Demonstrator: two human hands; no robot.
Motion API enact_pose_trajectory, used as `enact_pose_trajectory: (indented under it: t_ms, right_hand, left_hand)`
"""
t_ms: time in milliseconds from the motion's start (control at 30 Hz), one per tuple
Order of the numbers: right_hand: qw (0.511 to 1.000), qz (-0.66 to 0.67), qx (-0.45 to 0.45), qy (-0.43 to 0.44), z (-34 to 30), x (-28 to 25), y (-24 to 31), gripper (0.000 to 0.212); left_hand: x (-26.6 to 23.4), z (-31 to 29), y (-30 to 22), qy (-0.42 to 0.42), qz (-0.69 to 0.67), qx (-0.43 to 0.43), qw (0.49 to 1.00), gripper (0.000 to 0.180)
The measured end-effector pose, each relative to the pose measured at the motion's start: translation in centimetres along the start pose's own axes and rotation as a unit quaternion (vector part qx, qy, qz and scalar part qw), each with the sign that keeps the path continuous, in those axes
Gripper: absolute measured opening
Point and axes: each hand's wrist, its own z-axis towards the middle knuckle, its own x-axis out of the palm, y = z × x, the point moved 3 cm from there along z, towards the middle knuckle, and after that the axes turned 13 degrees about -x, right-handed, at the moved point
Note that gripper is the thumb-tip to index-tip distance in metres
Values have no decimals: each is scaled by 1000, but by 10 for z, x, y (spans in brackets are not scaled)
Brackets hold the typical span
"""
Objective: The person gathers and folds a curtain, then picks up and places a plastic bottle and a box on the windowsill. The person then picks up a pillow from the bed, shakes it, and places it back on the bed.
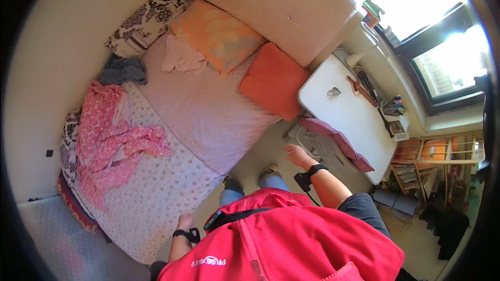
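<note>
My right hand (298, 157) hangs over the floor just left of the grey chair (325, 148), its fingers loosely apart and nothing in them. A black strap with a small device circles that wrist. Low at my left side, my left hand (185, 221) is beside the edge of the bed (195, 119); its fingers are too foreshortened to make out. Its wrist also wears a black band. On the bed lie a crumpled pink patterned cloth (112, 143), a dark grey cloth (123, 69), a pale pink cloth (182, 56), an orange patterned pillow (216, 34) and a red-orange cushion (274, 80).
A white table (338, 109) stands right of the bed under the window (432, 47), with a lamp (359, 54) and small items on it. A purple cushion (338, 143) covers the chair back. A wooden rack (422, 161) is at the right. A padded headboard (276, 8) bounds the bed.
</note>
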Motion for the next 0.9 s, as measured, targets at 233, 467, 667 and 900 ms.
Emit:
enact_pose_trajectory:
  t_ms: [233,467,667,900]
  right_hand:
    - [968,-83,-18,-235,124,-50,-8,29]
    - [843,-62,172,-505,217,-247,-107,51]
    - [767,-46,244,-591,264,-288,-183,63]
    - [767,-63,227,-597,267,-301,-191,29]
  left_hand:
    - [-59,24,23,71,-440,-195,873,12]
    - [-160,36,-133,-8,-449,-135,883,32]
    - [-220,40,-263,34,-408,-128,904,38]
    - [-304,98,-422,-16,-259,22,965,35]
